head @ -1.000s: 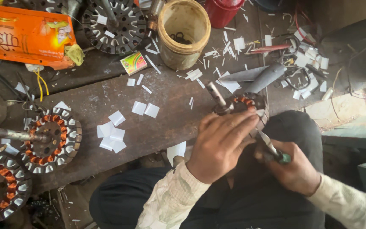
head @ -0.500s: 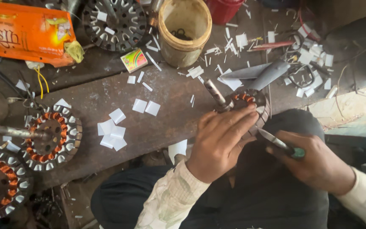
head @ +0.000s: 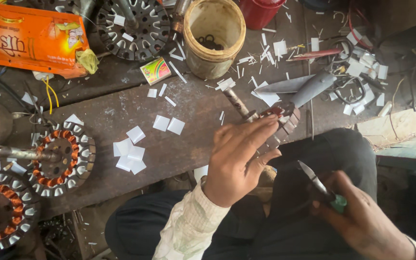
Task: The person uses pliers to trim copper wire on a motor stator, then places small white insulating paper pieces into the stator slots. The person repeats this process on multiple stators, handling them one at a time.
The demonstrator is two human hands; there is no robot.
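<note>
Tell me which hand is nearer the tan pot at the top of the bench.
Left. The left hand rests on the stator just below the pot; the right hand, holding a screwdriver, sits lower, over the lap.
</note>
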